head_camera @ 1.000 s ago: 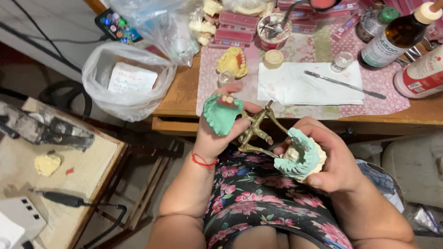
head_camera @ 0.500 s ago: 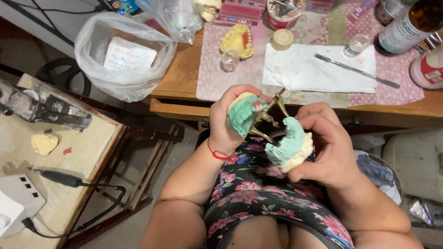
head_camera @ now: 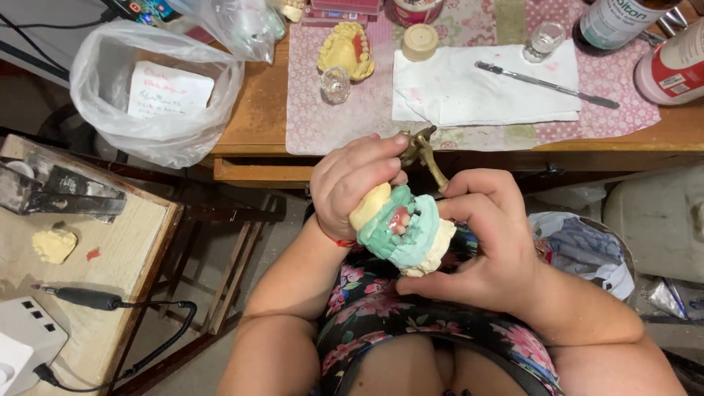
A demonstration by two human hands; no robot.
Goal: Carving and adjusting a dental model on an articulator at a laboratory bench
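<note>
Both hands hold a brass hinged articulator closed over my lap, with two green-and-cream plaster dental casts pressed together and pink wax showing between them. My left hand grips the upper cast from the left, thumb over the cream base. My right hand cups the lower cast from the right and below. The brass hinge sticks out above my fingers, near the table's front edge.
On the wooden table lie a yellow dental cast, a small glass, a white paper towel with a metal spatula, and bottles at the right. A plastic bag hangs left. A side bench holds tools.
The two casts, held apart on the open articulator a second ago, have been brought together and now sit closed between both hands, lower over my lap.
</note>
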